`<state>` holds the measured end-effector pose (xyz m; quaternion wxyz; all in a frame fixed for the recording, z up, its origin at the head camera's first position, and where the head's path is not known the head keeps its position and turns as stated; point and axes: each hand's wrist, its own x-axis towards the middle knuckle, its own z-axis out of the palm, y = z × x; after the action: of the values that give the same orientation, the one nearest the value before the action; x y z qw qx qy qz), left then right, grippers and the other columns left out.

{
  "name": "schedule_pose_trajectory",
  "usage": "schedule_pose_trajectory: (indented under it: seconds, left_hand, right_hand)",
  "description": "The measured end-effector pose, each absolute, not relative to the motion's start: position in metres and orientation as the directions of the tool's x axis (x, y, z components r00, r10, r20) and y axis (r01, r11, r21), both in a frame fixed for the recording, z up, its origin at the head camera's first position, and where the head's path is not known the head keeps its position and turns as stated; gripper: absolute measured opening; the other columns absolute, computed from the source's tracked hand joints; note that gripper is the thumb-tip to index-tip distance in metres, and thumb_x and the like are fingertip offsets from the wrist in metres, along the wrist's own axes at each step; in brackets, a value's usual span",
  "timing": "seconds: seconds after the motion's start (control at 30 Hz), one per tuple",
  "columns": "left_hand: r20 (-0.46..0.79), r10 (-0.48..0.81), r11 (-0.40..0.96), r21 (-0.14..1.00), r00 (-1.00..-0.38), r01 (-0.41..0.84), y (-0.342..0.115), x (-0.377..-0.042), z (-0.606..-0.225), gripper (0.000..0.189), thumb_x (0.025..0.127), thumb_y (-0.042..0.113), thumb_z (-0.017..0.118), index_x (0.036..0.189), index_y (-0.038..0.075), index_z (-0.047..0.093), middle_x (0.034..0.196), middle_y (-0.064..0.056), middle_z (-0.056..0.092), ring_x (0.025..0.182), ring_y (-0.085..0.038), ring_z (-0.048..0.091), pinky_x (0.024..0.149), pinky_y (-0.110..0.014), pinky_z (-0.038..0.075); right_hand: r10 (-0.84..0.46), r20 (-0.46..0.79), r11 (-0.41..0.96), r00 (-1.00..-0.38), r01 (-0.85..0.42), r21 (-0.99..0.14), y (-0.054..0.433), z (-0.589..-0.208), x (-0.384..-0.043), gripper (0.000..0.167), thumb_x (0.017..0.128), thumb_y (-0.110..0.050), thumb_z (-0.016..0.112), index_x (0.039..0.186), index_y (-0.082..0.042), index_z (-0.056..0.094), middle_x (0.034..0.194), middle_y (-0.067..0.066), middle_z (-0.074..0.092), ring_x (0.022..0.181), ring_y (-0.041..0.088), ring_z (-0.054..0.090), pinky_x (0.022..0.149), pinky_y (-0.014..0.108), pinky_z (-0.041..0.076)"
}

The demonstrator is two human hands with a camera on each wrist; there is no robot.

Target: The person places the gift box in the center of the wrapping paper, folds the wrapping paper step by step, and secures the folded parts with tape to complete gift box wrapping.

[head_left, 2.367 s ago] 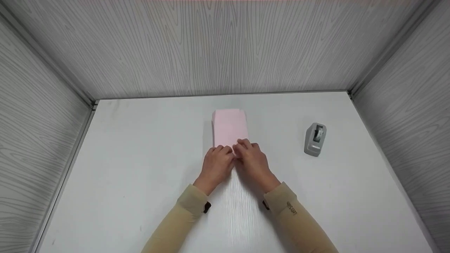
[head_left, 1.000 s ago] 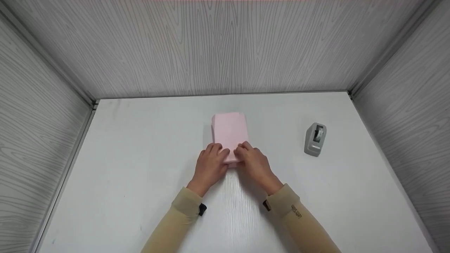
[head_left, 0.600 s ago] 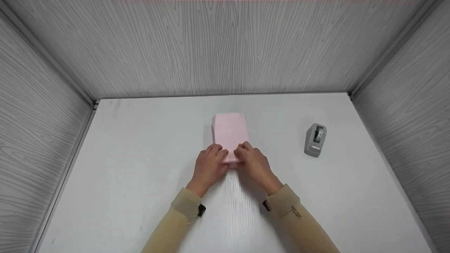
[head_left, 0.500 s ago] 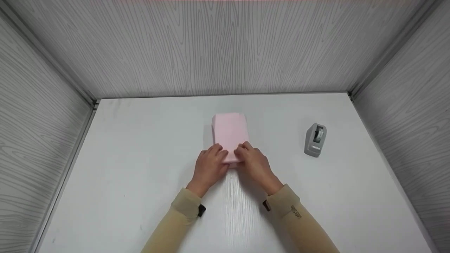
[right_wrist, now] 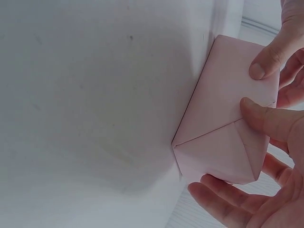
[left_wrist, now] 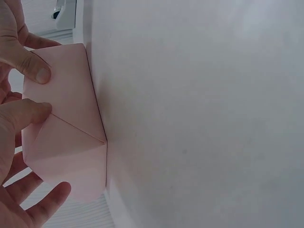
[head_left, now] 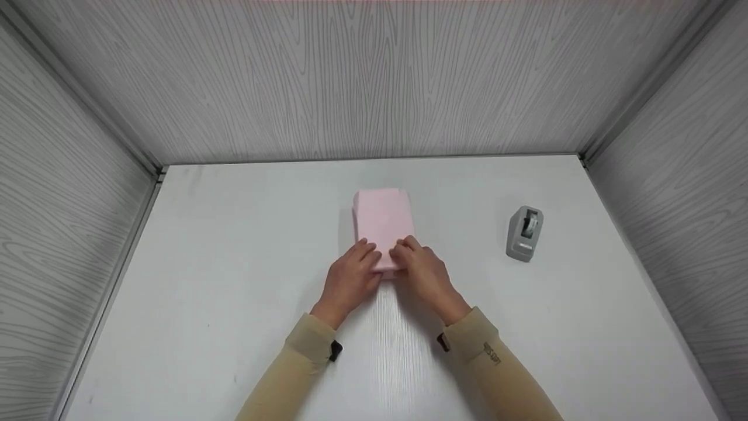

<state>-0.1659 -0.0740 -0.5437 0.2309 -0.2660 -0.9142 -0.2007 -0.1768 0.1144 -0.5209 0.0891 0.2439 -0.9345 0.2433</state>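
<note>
At frame centre, one pink package [head_left: 384, 219] on one white table [head_left: 234, 263], gripped at its lower end by one left hand [head_left: 349, 282] and one right hand [head_left: 425, 275], both curled; centre right, one grey tape dispenser [head_left: 522, 242].

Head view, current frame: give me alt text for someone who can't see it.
A person's left hand and right hand grip the near end of a pink package lying on a white table. A gray tape dispenser sits apart to the right; wood-grain gray panels enclose the back and sides.
</note>
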Motion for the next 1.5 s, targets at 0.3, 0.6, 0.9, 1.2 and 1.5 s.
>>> schedule_pose_trajectory:
  seconds: [0.3,0.6,0.9,1.2,1.5]
  left_hand:
    - [0.504,0.411,0.791,0.218,-0.76,0.572,-0.074,-0.165,-0.542,0.038,0.079,0.019,0.082,0.111,0.005,0.07,0.12,-0.01,0.065,0.121,-0.029,0.057,0.097,-0.037,0.048]
    - [0.521,0.395,0.773,0.257,-0.757,0.58,-0.074,-0.166,-0.542,0.034,0.08,0.018,0.08,0.11,0.004,0.072,0.118,-0.011,0.066,0.12,-0.03,0.057,0.096,-0.038,0.049]
    - [0.5,0.378,0.799,0.248,-0.779,0.548,-0.071,-0.164,-0.541,0.033,0.083,0.021,0.078,0.111,0.005,0.072,0.12,-0.01,0.065,0.121,-0.029,0.057,0.093,-0.039,0.051]
    - [0.482,0.374,0.795,0.274,-0.792,0.542,-0.07,-0.164,-0.541,0.034,0.078,0.015,0.081,0.109,0.003,0.072,0.12,-0.012,0.065,0.122,-0.03,0.056,0.096,-0.038,0.049]
    - [0.48,0.361,0.792,0.295,-0.8,0.535,-0.07,-0.165,-0.541,0.034,0.079,0.016,0.081,0.109,0.003,0.072,0.12,-0.013,0.066,0.122,-0.03,0.056,0.096,-0.037,0.049]
  right_hand:
    - [-0.399,0.238,0.79,-0.885,-0.464,-0.4,0.113,-0.52,-0.176,0.035,0.079,-0.012,0.08,0.112,-0.01,0.067,0.116,0.005,0.058,0.084,0.031,0.062,0.067,0.043,0.054]
    - [-0.386,0.242,0.784,-0.89,-0.455,-0.423,0.113,-0.522,-0.176,0.035,0.079,-0.011,0.08,0.111,-0.011,0.067,0.118,0.005,0.059,0.085,0.031,0.062,0.069,0.043,0.054]
    - [-0.417,0.244,0.754,-0.876,-0.483,-0.445,0.118,-0.524,-0.174,0.038,0.083,-0.011,0.079,0.118,-0.009,0.066,0.129,0.01,0.056,0.1,0.035,0.063,0.083,0.046,0.053]
    - [-0.466,0.174,0.598,-0.868,-0.454,-0.66,0.144,-0.521,-0.172,0.048,0.088,-0.001,0.071,0.135,-0.008,0.059,0.148,0.008,0.045,0.13,0.025,0.048,0.096,0.041,0.048]
    - [-0.232,0.105,0.526,-0.967,-0.216,-0.822,0.187,-0.52,-0.166,0.041,0.094,-0.012,0.068,0.133,-0.01,0.058,0.134,0.01,0.056,0.114,0.031,0.06,0.088,0.051,0.051]
